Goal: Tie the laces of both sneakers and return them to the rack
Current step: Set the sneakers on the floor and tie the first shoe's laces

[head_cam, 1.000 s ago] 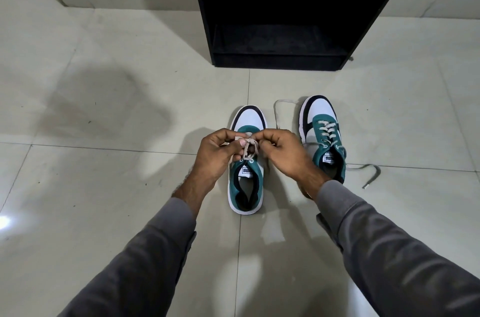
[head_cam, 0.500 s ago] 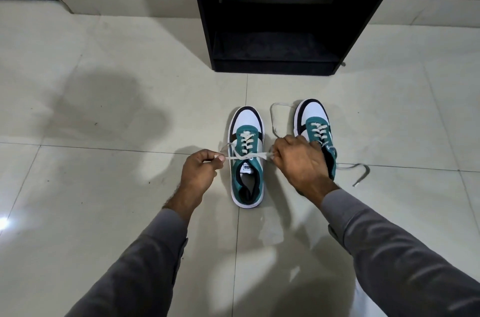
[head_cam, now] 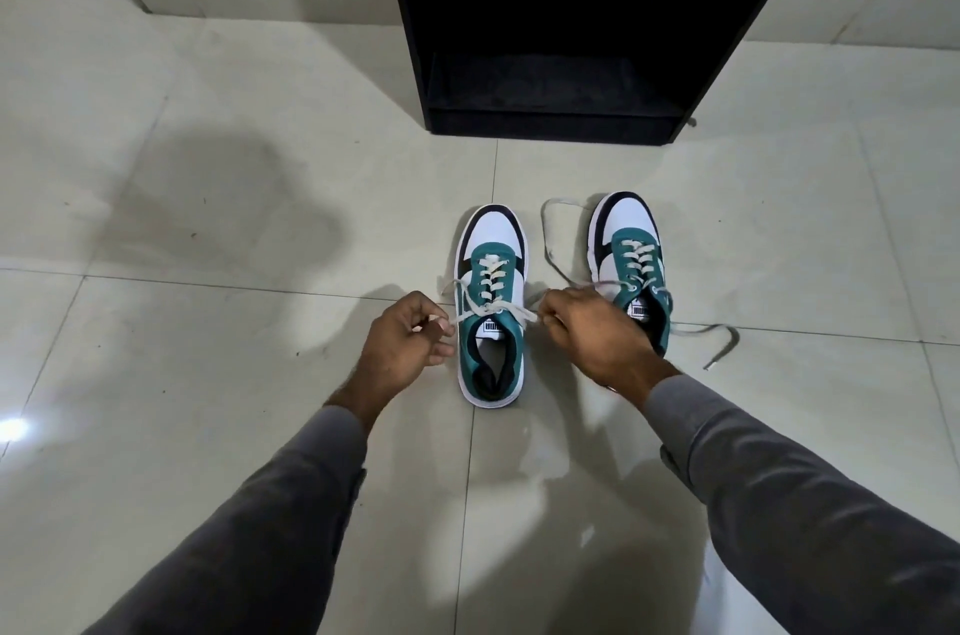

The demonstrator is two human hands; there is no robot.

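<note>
Since a moment ago both hands have pulled apart: left hand (head_cam: 410, 340) at nine o'clock and right hand (head_cam: 587, 333) at three pinch the left sneaker's (head_cam: 491, 307) lace (head_cam: 511, 309) taut. The right sneaker (head_cam: 631, 265) lies untied before the rack (head_cam: 561, 26).

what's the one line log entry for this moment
step: tying left sneaker | left hand: pulling lace end | right hand: pulling other end | right sneaker: laces loose | rack: no shoes visible

We have a single head-worn view, looking forward and steeply down at the tiled floor (head_cam: 208, 374). Our sleeves enter from the bottom corners, the black rack (head_cam: 561, 125) fills the upper centre, and the wide lens bends the edges.
</note>
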